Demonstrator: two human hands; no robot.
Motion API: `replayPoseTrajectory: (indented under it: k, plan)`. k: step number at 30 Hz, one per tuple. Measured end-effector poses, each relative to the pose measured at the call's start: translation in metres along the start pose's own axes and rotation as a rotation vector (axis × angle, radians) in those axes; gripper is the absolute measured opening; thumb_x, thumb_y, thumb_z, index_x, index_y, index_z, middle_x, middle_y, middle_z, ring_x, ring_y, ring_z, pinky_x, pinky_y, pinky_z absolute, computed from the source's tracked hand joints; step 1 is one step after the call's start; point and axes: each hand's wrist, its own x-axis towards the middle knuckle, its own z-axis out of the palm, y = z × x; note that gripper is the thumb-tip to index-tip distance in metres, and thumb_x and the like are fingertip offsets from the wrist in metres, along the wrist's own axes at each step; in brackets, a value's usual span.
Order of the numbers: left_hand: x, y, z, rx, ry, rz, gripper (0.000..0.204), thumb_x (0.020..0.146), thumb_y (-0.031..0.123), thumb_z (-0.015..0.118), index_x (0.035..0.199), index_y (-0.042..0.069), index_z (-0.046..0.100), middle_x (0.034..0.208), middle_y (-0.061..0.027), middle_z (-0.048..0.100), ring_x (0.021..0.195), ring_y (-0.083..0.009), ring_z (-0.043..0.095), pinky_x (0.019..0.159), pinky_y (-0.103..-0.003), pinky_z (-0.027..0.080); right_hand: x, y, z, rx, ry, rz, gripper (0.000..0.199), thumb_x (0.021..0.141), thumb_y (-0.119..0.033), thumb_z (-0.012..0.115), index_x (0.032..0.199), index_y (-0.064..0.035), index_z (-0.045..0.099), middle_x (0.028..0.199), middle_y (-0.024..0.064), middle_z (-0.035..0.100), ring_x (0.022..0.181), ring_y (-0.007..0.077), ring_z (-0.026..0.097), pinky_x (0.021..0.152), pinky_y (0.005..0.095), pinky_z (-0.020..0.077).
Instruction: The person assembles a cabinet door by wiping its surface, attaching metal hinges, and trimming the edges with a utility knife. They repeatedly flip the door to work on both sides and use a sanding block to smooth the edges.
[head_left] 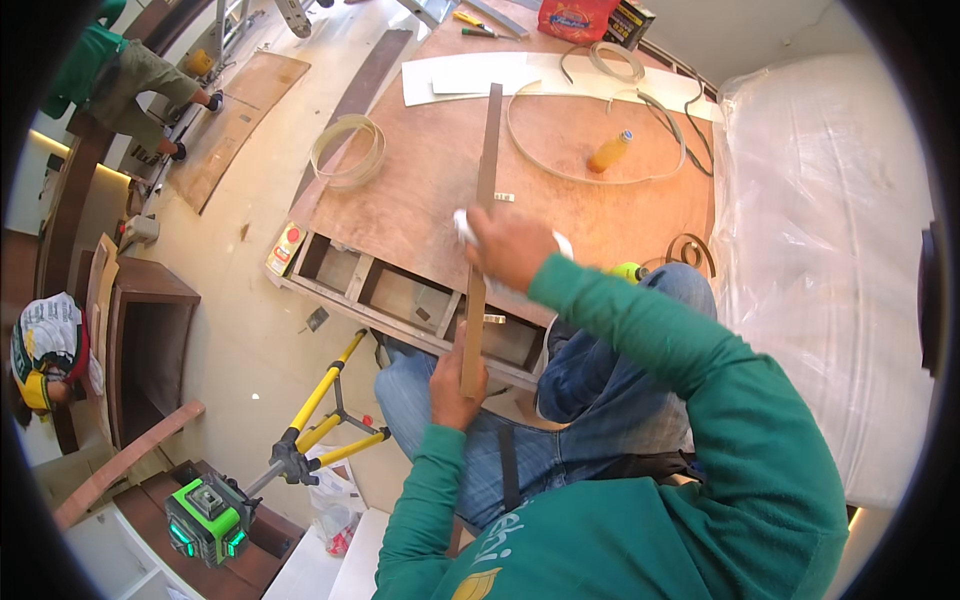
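A long, narrow brown board (pixel 487 165) points away from me over a wide wooden panel (pixel 420 200). My left hand (pixel 458 385) is closed round its near end. Across its middle lies my right hand (pixel 512 248), somewhat blurred, with fingers curled over a white cloth-like wad (pixel 463 227) pressed against the board. Beside the board's right edge show two small brass-coloured pieces, an upper one (pixel 505 198) and a lower one (pixel 494 319). An amber bottle (pixel 610 152) lies tilted to the right, within a loop of pale edge strip (pixel 570 180).
Open compartments (pixel 400 298) line the panel's near side. At left are a pale coil (pixel 348 150), a yellow tripod (pixel 330 385) and a green laser level (pixel 208 518). A plastic-wrapped mattress-like block (pixel 820 270) stands right. Two other people (pixel 130 85) (pixel 50 345) are at far left.
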Motion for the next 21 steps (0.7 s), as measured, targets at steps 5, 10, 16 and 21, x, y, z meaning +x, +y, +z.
replayPoseTrajectory:
  k: [5,10,16,21]
  plan:
    - [0.001,-0.005,-0.002,-0.012,-0.025,-0.020,0.076,0.096,0.014,0.071,0.166,0.007,0.042,0.115,-0.0198,0.075,0.099,-0.0416,0.071,0.087,-0.048,0.059,0.100,0.064,-0.007,0.041,-0.022,0.114,0.035,0.105,-0.038,0.059,0.123,-0.0078,0.057,0.107,0.0224,0.077,0.093,0.0431,0.078,0.078,0.0557,0.0614]
    - [0.001,-0.007,-0.006,-0.059,-0.049,-0.096,0.079,0.094,0.012,0.073,0.167,0.009,0.042,0.115,-0.0188,0.075,0.101,-0.0412,0.071,0.087,-0.047,0.060,0.187,0.104,-0.010,-0.148,0.005,0.188,0.042,0.106,-0.039,0.057,0.135,-0.0099,0.056,0.127,0.0243,0.073,0.106,0.0405,0.077,0.091,0.0541,0.0611]
    - [0.001,-0.003,-0.005,0.012,-0.046,-0.071,0.090,0.087,0.009,0.076,0.169,0.012,0.038,0.117,-0.0179,0.075,0.103,-0.0414,0.071,0.089,-0.048,0.059,0.239,0.177,-0.013,-0.187,0.080,0.488,0.041,0.108,-0.032,0.051,0.144,-0.0163,0.061,0.145,0.0179,0.065,0.126,0.0373,0.069,0.104,0.0518,0.0569]
    - [-0.006,0.004,0.002,-0.047,0.041,0.003,0.086,0.087,0.011,0.076,0.166,0.012,0.044,0.109,-0.0191,0.076,0.093,-0.0429,0.070,0.085,-0.050,0.059,0.086,0.223,0.083,0.248,0.273,0.732,0.051,0.107,-0.047,0.052,0.135,-0.0076,0.066,0.130,0.0290,0.070,0.125,0.0449,0.067,0.105,0.0532,0.0534]
